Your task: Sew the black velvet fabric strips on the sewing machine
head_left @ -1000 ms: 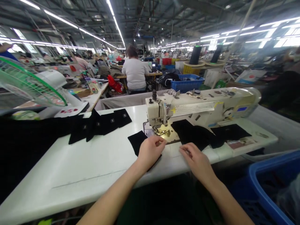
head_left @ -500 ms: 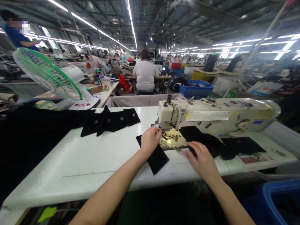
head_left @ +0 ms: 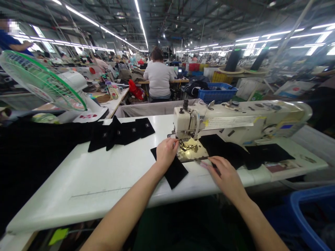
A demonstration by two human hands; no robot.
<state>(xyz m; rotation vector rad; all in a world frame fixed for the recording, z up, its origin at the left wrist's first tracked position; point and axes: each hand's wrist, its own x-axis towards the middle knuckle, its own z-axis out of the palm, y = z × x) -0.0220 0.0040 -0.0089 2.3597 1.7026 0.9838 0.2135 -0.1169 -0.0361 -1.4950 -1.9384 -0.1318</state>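
My left hand (head_left: 166, 153) is closed in a pinch beside the needle area of a cream sewing machine (head_left: 183, 120); what its fingertips hold is too small to make out. Beneath that hand, a black fabric piece (head_left: 176, 174) lies on the white table. Between the thumb and fingers of my right hand (head_left: 227, 177) is a small pointed tool, apparently thread snips (head_left: 201, 162), its metal tip directed at the lit needle plate (head_left: 193, 154). More black fabric (head_left: 222, 150) lies under the machine arm, just behind my right hand.
Several black pieces with small light labels (head_left: 133, 130) overlap at the table's back left, beside a large dark fabric heap (head_left: 39, 150). A green-rimmed fan (head_left: 62, 82) stands behind them. A blue bin (head_left: 300, 216) is at lower right. A person in white (head_left: 158, 78) sits ahead.
The whole view has shifted slightly, so the table and machine appear a little higher and further left. Both hands keep nearly the same pose and place relative to the machine.
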